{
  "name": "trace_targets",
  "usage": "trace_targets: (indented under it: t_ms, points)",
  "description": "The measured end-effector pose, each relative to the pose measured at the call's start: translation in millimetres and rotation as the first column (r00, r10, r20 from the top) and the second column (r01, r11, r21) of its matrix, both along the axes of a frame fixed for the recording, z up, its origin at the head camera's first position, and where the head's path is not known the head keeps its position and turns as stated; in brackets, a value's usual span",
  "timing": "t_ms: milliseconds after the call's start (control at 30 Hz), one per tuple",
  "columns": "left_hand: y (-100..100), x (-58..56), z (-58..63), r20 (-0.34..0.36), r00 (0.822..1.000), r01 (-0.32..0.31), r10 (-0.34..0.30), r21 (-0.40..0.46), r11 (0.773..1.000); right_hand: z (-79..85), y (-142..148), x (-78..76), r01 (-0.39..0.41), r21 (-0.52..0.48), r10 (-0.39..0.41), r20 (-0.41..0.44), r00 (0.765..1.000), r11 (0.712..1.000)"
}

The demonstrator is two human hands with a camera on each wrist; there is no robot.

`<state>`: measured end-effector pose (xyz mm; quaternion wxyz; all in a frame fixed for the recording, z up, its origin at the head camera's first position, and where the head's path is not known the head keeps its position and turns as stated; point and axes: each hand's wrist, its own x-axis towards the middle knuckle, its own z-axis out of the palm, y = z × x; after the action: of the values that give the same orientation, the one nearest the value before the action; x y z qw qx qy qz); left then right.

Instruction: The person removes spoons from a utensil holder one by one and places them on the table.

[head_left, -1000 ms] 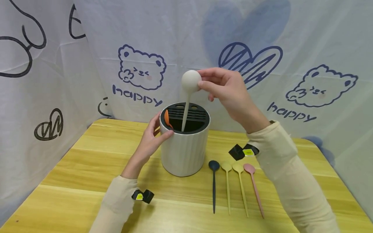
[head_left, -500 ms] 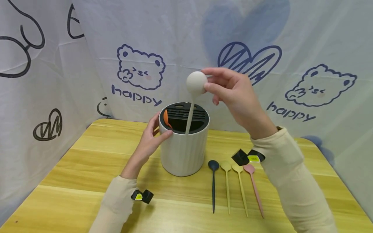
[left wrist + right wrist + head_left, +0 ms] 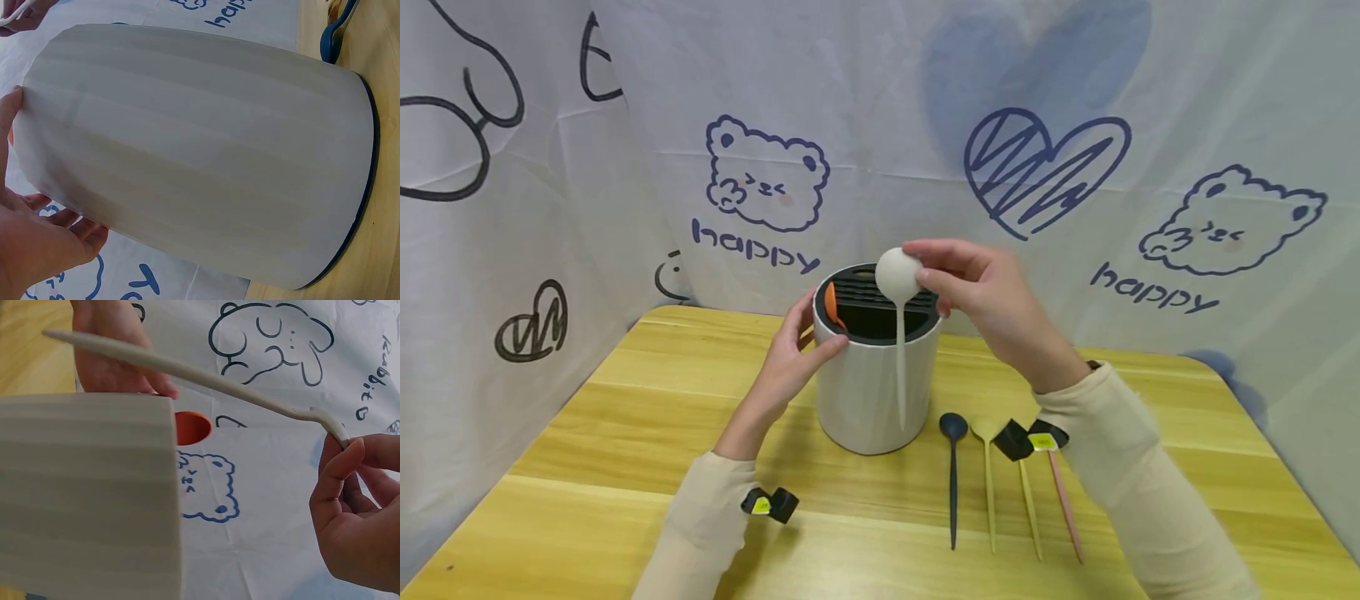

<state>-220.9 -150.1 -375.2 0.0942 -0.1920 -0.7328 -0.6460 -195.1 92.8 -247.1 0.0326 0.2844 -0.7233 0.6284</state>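
Note:
In the head view my right hand (image 3: 988, 304) pinches a white spoon (image 3: 898, 271) at the edge of its bowl. The spoon's handle hangs downward and overlaps the front of the utensil holder (image 3: 861, 396). In the right wrist view thumb and fingertips meet on the spoon's bowl end, and the handle (image 3: 206, 376) runs past the holder's rim. My left hand (image 3: 782, 358) grips the white ribbed holder at its upper left, thumb at the near rim and fingers on the far side. An orange spoon (image 3: 831, 304) stands inside, under the slotted black top.
On the wooden table (image 3: 587, 483), right of the holder, lie a dark blue spoon (image 3: 953, 467), two yellow spoons (image 3: 988, 479) and a pink spoon (image 3: 1065, 508). My right wrist's camera partly covers them. A printed white cloth (image 3: 887, 83) hangs behind.
The white spoon and right hand have lowered. Its handle tip, first over the holder's opening, now overlaps the holder's front wall. The left hand and holder stay in place.

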Motion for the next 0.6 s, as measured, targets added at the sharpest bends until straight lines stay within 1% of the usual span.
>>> trace_targets:
  t_ms: [200,333,433,600]
  points:
    - [0.7,-0.9,-0.3,0.004,1.000,-0.007,0.006,0.005,1.000,-15.5,1.5,1.8,-0.016,-0.024,0.018,0.082,0.996,1.000]
    - [0.5,-1.8,-0.6,0.004,1.000,-0.011,0.011,0.001,1.000,-21.7,3.8,1.1,-0.028,-0.054,0.032,0.081,0.996,0.998]
    - [-0.1,-1.7,-0.5,0.003,1.000,-0.016,0.016,0.003,1.000,-25.5,5.0,-0.3,-0.020,-0.067,0.025,0.080,0.996,0.998]
    - [0.0,-0.7,-0.2,0.004,1.000,-0.016,0.016,0.002,1.000,-35.3,8.5,-1.1,-0.004,-0.065,0.011,0.113,0.994,0.998]
